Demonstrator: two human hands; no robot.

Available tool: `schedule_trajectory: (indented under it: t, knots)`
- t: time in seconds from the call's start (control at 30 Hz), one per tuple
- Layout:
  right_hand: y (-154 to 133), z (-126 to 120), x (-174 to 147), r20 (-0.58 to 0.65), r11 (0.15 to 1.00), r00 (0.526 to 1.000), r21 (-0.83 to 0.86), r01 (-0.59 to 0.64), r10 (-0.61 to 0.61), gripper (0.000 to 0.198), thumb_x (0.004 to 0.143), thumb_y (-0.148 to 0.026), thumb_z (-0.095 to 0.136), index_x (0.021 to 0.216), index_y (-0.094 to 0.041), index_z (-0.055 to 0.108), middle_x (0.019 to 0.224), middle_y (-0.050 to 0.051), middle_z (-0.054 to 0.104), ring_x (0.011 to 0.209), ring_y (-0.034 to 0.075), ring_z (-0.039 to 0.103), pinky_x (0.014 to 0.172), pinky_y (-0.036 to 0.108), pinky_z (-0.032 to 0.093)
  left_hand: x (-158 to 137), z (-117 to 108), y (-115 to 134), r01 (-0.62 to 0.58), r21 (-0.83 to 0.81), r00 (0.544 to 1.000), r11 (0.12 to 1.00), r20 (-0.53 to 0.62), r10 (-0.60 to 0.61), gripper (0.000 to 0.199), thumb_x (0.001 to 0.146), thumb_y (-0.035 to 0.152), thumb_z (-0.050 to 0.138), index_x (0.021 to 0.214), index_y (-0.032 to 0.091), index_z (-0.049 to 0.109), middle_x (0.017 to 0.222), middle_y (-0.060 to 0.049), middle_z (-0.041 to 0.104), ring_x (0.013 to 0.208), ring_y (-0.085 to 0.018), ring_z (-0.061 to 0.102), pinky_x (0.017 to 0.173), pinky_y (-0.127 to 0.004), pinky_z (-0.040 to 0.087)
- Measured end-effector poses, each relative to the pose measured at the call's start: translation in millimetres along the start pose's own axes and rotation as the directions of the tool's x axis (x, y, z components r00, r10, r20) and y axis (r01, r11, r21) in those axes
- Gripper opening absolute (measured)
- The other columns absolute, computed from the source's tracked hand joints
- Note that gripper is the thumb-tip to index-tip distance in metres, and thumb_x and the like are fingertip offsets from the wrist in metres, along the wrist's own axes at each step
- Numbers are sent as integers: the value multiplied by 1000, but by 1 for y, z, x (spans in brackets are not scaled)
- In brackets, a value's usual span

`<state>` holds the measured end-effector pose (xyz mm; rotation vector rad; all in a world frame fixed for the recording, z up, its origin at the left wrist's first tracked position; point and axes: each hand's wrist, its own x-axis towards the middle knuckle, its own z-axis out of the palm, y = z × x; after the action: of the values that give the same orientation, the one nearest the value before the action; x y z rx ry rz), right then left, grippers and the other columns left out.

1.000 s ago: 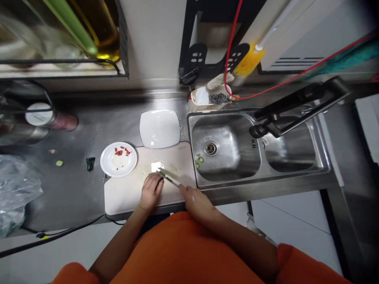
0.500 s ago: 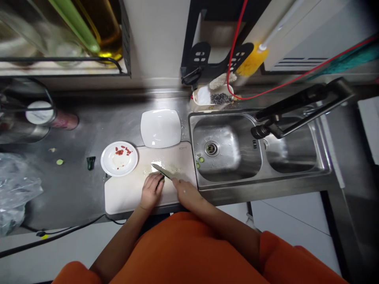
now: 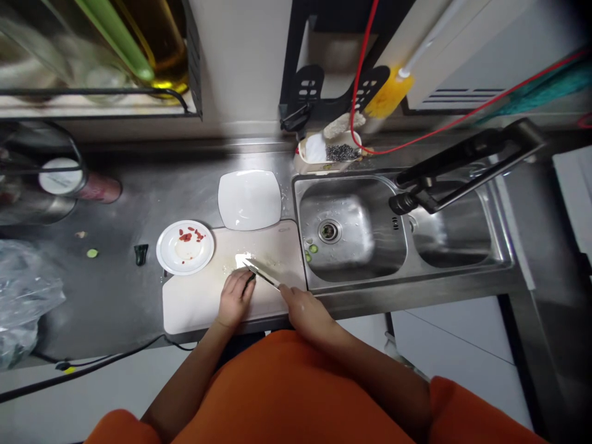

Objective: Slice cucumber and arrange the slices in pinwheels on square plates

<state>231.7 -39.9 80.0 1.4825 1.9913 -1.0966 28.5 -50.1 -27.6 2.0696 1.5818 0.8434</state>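
My right hand (image 3: 308,313) is closed round the handle of a kitchen knife (image 3: 267,277). Its blade points up and left over the white cutting board (image 3: 192,311). Low on the board, my left hand (image 3: 235,299) curls over a dark green piece of cucumber (image 3: 250,280), which is mostly hidden by the fingers. The blade lies right beside that piece; whether it touches cannot be made out. Wet bits are scattered on the board ahead of the hands. A round white plate (image 3: 172,254) with red pieces overlaps the board's upper left corner.
Behind the board sits a square white plate (image 3: 250,200). Right of it is a steel double sink (image 3: 356,262) with green slices inside, under a black faucet (image 3: 476,160). A dark green cucumber end (image 3: 141,254) and a plastic bag (image 3: 28,302) lie on the left counter.
My right hand has drawn the knife back, down and to the right, and the blade has turned. My left hand stays on the cucumber, almost unmoved. The view has shifted slightly.
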Motion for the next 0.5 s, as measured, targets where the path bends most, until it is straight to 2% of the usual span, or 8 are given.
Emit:
schedule_trajectory:
  t: [0.2,0.5]
  knots:
    - [-4,-7,-11,67,1000,998,-13,-11,12,52,86,-5,30,136,-16,40,104,13,63,89,25,62,72,31,44,0,-1,2,-25,32,999,999,-20,26,18,88,20,54,104,17,61,100,-9,66,100,-20,60,93,-38,48]
    - [-4,-9,-10,76,999,997,15,-33,32,52,85,-5,30,134,-17,41,104,13,64,89,23,62,72,30,43,2,-1,3,-28,25,999,999,-17,28,18,88,20,52,103,17,61,100,-9,66,99,-20,61,93,-39,48]
